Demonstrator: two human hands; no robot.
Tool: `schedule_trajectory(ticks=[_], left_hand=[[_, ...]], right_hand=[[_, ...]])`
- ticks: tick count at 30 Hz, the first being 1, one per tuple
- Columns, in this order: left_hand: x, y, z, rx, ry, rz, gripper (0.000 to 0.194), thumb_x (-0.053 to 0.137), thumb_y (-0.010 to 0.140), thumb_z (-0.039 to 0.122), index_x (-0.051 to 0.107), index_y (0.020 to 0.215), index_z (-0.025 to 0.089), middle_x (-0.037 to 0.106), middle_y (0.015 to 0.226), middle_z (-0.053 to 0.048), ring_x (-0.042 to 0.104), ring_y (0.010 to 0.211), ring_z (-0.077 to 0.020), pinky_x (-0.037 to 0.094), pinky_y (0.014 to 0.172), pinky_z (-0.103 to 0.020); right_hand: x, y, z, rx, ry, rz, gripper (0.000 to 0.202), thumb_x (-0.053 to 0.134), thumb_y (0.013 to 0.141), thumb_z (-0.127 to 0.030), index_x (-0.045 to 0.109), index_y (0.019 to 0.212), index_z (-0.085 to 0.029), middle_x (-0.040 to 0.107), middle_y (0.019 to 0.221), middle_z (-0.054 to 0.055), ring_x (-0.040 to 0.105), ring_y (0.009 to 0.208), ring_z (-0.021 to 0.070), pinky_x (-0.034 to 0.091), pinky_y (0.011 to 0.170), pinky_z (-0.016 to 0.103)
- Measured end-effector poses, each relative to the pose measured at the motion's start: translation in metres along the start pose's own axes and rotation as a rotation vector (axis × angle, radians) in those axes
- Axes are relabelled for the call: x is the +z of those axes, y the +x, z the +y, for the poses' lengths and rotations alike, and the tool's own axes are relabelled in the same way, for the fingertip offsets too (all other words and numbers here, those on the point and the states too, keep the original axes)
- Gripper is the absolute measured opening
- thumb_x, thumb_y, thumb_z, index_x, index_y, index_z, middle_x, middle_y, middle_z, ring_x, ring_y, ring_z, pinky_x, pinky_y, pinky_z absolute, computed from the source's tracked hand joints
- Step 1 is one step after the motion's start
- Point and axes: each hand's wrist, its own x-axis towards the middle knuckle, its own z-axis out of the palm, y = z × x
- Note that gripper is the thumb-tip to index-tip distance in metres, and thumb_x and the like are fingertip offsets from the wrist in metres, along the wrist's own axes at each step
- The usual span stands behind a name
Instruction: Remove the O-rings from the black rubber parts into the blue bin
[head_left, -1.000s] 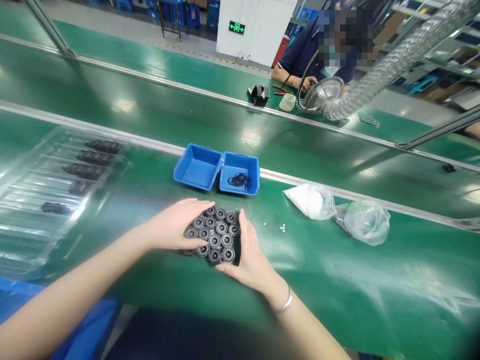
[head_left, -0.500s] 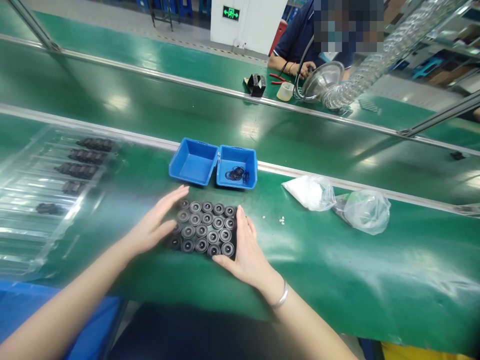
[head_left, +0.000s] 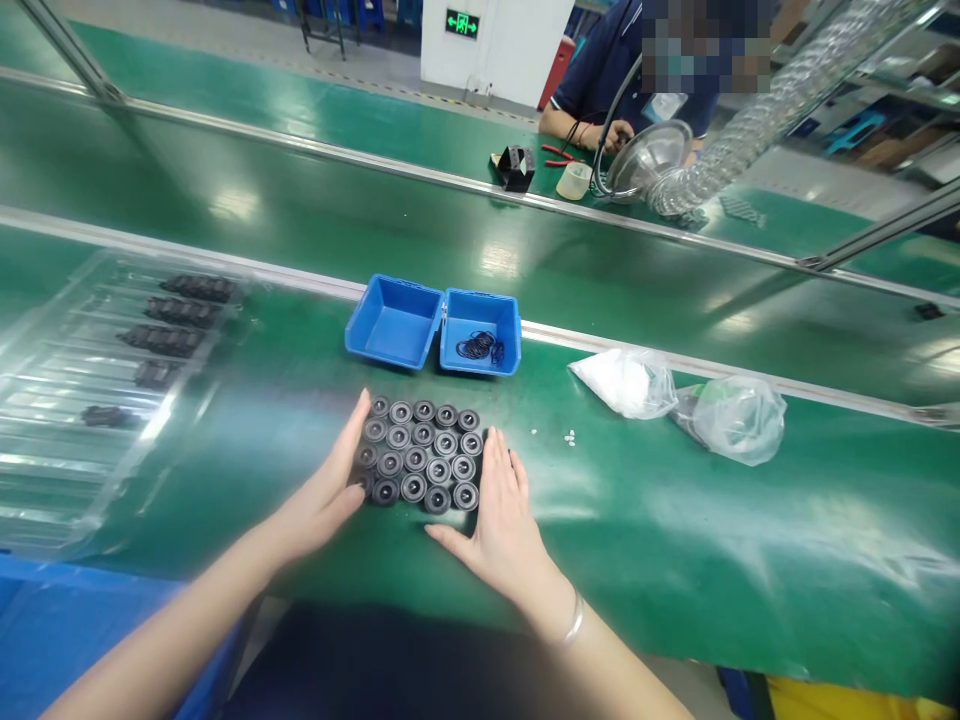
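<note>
Several round black ringed parts (head_left: 415, 458) stand packed in rows on the green bench top (head_left: 645, 560). Along the left side of the block lies my left hand (head_left: 326, 505), fingers stretched out and thumb apart, its edge against the outer parts. My right hand (head_left: 499, 510) is at the right side, fingers straight and thumb spread below the near row. A narrow gap shows between its palm and the nearest parts. Neither hand is wrapped round anything.
Behind the parts stand two blue bins, a left bin (head_left: 394, 320) and a right bin (head_left: 480, 300) with black rings (head_left: 480, 346). A clear tray (head_left: 82, 400) with black parts lies left, plastic bags (head_left: 626, 383) right. Across the bench, a co-worker's hand (head_left: 619, 135) is near a duct hood (head_left: 652, 160).
My left hand has come down and closer along the left side of the parts. My right thumb has moved off the near row, and the right palm sits slightly apart.
</note>
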Motion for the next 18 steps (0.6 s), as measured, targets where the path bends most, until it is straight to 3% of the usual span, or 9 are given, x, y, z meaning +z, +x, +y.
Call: schedule_trajectory(ticks=[6, 11, 18], left_hand=[[-0.0019, -0.0005, -0.0053, 0.022, 0.019, 0.028, 0.085, 0.03, 0.092, 0.07, -0.007, 0.156, 0.028, -0.014, 0.164, -0.001, -0.01, 0.15, -0.0326, 0.002, 0.122, -0.056], [-0.0012, 0.0011, -0.0026, 0.026, 0.077, -0.013, 0.085, 0.032, 0.092, 0.069, -0.009, 0.156, 0.03, -0.019, 0.164, -0.003, -0.014, 0.149, -0.0334, 0.002, 0.12, -0.06], [-0.0012, 0.0006, -0.0026, 0.035, 0.103, 0.019, 0.081, 0.031, 0.093, 0.068, -0.001, 0.157, 0.03, -0.014, 0.165, -0.004, -0.009, 0.15, -0.0341, 0.006, 0.121, -0.06]], right_hand=[[0.0041, 0.0025, 0.0001, 0.019, 0.007, 0.01, 0.117, 0.057, 0.083, -0.07, -0.007, 0.154, -0.002, 0.013, 0.159, 0.027, 0.009, 0.149, 0.0379, 0.021, 0.118, 0.062], [0.006, 0.0032, 0.0001, 0.022, 0.002, 0.021, 0.114, 0.055, 0.085, -0.068, -0.009, 0.154, -0.003, 0.014, 0.159, 0.027, 0.01, 0.149, 0.0379, 0.021, 0.117, 0.063], [0.0078, 0.0042, 0.0006, 0.036, -0.012, 0.029, 0.111, 0.053, 0.087, -0.068, -0.007, 0.155, -0.004, 0.018, 0.158, 0.027, 0.011, 0.149, 0.0381, 0.023, 0.116, 0.063]])
